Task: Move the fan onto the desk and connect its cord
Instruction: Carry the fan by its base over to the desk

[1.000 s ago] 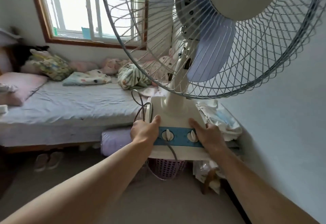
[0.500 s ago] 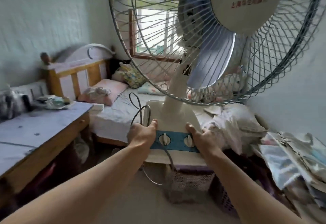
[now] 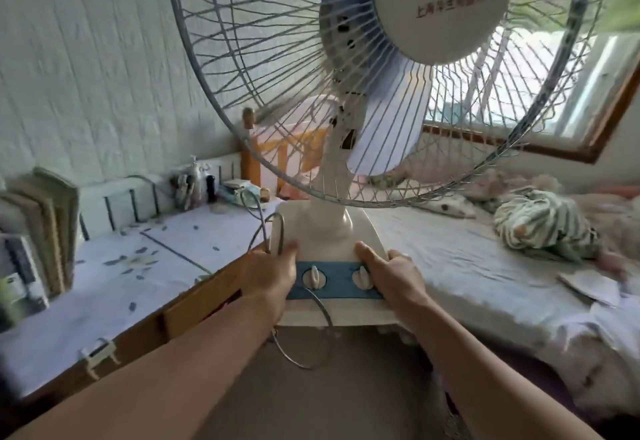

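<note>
A white table fan (image 3: 332, 231) with a wire cage, blue blades and a blue control strip with two knobs hangs in the air in front of me. My left hand (image 3: 268, 276) grips the left side of its base, and loops of the grey cord (image 3: 266, 228) rise by the fingers. My right hand (image 3: 394, 275) grips the right side of the base. More cord (image 3: 311, 353) hangs in a loop below the base. The wooden desk (image 3: 138, 266), with a flowered cover, lies to the left of the fan. The plug is not visible.
Books (image 3: 41, 224) stand at the desk's left end, and bottles and small items (image 3: 194, 186) line its back by the wall. A bed (image 3: 485, 266) with a striped bundle (image 3: 540, 224) fills the right. Bare floor (image 3: 346, 387) lies below the fan.
The view has swung left with the fan held in both hands. The desk now spreads across the left and sits much closer; the window has shifted to the upper right.
</note>
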